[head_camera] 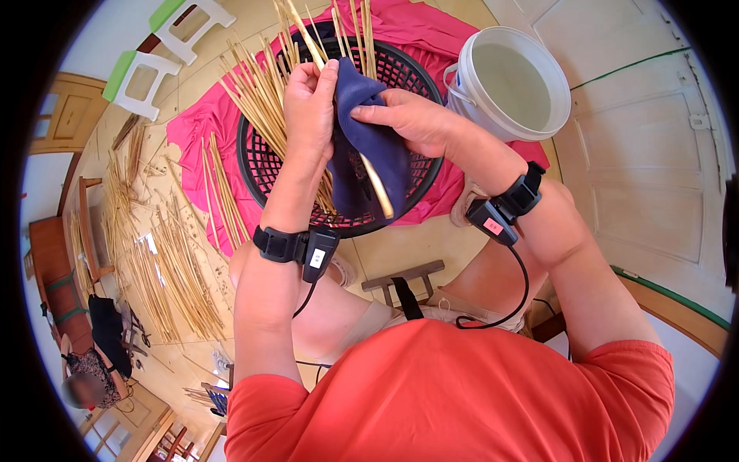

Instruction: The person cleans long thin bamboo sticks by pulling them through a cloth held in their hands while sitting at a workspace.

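Note:
My left hand pinches a long pale plant stalk between thumb and fingers, above a black plastic mesh basket. Beside it, my right hand grips a dark blue cloth that is folded around the same stalk. The stalk's thicker end sticks out below the cloth, towards me. Many thin peeled stalks lean in the basket to the left of my hands. The fingers of my right hand are partly hidden by the cloth.
A white bucket of cloudy water stands right of the basket, on pink cloth. Bundles of stalks lie on the floor at left. Two green-topped stools stand upper left; another person is far lower left.

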`<state>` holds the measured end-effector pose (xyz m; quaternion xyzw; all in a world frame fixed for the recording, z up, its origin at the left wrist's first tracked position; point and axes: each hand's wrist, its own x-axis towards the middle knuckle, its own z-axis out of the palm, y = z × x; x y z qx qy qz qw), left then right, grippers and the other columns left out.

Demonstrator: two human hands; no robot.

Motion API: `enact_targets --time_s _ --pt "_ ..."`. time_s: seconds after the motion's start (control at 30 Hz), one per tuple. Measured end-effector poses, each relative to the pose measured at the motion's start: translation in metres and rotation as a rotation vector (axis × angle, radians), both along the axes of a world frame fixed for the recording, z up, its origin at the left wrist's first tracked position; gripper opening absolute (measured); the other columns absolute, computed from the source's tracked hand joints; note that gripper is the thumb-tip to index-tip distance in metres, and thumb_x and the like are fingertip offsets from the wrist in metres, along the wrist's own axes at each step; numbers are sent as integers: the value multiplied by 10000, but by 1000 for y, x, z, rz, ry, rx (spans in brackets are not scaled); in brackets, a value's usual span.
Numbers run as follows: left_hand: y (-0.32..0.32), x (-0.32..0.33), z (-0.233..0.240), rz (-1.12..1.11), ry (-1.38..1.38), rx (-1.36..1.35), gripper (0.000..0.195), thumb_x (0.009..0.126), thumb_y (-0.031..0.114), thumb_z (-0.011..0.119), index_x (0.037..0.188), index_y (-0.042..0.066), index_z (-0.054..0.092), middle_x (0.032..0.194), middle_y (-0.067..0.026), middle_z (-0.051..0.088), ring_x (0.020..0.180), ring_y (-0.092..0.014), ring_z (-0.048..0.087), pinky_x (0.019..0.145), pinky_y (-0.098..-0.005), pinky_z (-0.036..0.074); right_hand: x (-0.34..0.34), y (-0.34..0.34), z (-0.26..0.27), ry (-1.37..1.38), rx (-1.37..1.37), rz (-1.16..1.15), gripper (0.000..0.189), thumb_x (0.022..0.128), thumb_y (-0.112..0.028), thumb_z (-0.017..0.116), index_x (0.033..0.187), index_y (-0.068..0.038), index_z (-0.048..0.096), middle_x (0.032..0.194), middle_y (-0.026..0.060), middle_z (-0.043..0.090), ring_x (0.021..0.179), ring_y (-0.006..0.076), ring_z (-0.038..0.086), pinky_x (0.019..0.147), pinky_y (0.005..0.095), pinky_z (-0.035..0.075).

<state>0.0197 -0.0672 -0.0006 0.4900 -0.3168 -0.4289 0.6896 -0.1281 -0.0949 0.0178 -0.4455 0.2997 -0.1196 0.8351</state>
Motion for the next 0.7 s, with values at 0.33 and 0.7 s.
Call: enact_targets --time_s 0.33,0.7 --pt "6 10 12 -117 191 72 149 899 166 474 857 26 503 648 2 482 476 -46 352 427 -190 303 0 2 1 -10 -33 4 277 846 -224 579 1025 -15 552 880 54 600 762 129 581 688 282 501" --pt "-3 73 5 268 160 -69 62 856 58 507 835 4 485 642 -26 475 457 -60 359 393 -196 293 -9 17 14 138 -267 225 283 849 -204 575 1046 -1 548 900 53 600 789 112 563 713 266 486"
